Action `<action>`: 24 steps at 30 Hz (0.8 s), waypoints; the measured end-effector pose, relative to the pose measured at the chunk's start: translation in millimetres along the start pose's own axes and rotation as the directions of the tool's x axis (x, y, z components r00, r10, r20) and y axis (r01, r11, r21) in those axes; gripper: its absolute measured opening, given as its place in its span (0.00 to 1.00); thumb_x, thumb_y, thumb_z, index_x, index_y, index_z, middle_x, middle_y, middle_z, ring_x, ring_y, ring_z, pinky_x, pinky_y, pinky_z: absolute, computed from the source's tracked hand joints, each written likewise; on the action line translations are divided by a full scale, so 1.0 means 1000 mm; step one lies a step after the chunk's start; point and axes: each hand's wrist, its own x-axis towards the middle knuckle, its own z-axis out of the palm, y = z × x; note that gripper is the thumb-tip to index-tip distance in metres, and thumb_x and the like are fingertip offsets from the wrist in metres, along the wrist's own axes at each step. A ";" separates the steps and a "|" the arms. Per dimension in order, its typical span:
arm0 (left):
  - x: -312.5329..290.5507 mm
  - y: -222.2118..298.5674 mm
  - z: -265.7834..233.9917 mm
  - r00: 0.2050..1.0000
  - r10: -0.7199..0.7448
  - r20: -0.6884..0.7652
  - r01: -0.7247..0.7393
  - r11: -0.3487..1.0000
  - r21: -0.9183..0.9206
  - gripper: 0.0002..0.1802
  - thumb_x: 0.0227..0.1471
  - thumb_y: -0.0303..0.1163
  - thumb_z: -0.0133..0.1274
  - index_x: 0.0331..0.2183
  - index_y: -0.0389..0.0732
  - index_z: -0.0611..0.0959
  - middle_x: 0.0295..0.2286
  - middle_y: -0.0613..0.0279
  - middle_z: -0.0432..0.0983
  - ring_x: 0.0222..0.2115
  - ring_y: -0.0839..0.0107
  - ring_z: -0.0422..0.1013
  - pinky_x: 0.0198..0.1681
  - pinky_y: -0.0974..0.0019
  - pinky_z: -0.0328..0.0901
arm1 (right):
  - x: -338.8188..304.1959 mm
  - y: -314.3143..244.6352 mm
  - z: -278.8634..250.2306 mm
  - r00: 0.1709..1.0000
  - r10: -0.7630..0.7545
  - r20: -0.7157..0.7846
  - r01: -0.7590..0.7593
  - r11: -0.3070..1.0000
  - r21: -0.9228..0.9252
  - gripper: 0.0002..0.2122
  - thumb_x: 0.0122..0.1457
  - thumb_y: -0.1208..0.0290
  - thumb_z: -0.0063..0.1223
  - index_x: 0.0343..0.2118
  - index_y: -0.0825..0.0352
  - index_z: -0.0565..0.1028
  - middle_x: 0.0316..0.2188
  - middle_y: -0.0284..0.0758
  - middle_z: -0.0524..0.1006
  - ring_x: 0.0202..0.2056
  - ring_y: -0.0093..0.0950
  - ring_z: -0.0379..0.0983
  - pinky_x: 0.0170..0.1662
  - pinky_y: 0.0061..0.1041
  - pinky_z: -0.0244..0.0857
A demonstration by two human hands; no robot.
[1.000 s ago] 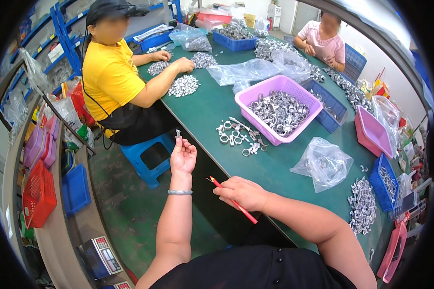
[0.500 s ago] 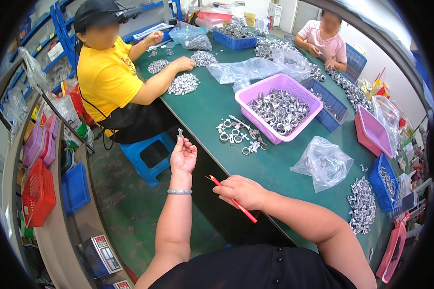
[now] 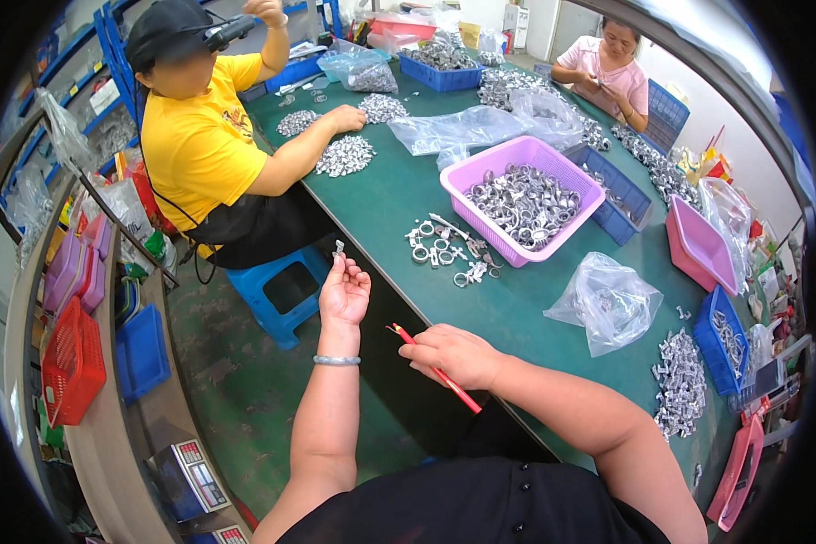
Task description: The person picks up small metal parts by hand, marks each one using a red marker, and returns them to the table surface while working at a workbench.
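Observation:
My left hand (image 3: 344,292) is raised beyond the table's near edge, palm turned up. Between its thumb and fingertip it pinches a small silvery metal part (image 3: 339,246), which stands up above the fingers. A slim red pencil-like tool (image 3: 459,392) with a thin, bent tip is gripped in my right hand (image 3: 455,354), slanting with its tip toward the left hand. To the far side of the right hand, loose metal rings and small parts (image 3: 444,251) lie on the green table. Next to them a purple basket (image 3: 473,220) holds many metal rings.
A clear plastic bag (image 3: 605,308) and a pile of metal parts (image 3: 680,385) lie on the table's right. A blue crate (image 3: 621,227) stands behind the basket. Two co-workers sit at the far side and left. A blue stool (image 3: 276,313) and red basket (image 3: 74,367) are at left.
The co-worker in yellow has lifted one hand from table level to head height. The co-worker in pink has raised both hands slightly. My hands and what they hold stay nearly still.

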 end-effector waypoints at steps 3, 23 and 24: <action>-0.005 0.001 0.002 1.000 0.005 -0.001 -0.005 1.000 0.010 0.05 0.50 0.31 0.50 0.30 0.40 0.76 0.22 0.68 0.70 0.21 0.78 0.65 0.26 0.74 0.62 | 0.000 -0.001 -0.001 1.000 -0.013 0.010 0.013 1.000 -0.008 0.10 0.47 0.73 0.50 0.35 0.64 0.69 0.23 0.34 0.68 0.29 0.34 0.67 0.36 0.29 0.62; -0.199 -0.141 0.094 0.799 -0.534 0.277 0.152 0.624 0.766 0.07 0.46 0.26 0.53 0.31 0.36 0.77 0.24 0.65 0.73 0.22 0.77 0.67 0.27 0.74 0.62 | -0.143 -0.101 -0.102 0.683 0.544 -0.488 -0.402 0.837 0.371 0.12 0.46 0.80 0.53 0.35 0.67 0.66 0.24 0.36 0.72 0.27 0.24 0.70 0.31 0.21 0.65; -0.213 -0.155 0.099 0.753 -0.584 0.303 0.138 0.591 0.795 0.06 0.46 0.25 0.52 0.31 0.36 0.77 0.24 0.65 0.73 0.22 0.77 0.67 0.27 0.75 0.62 | -0.162 -0.114 -0.111 0.659 0.573 -0.486 -0.462 0.819 0.340 0.12 0.46 0.80 0.53 0.35 0.66 0.66 0.24 0.35 0.71 0.26 0.24 0.70 0.31 0.21 0.64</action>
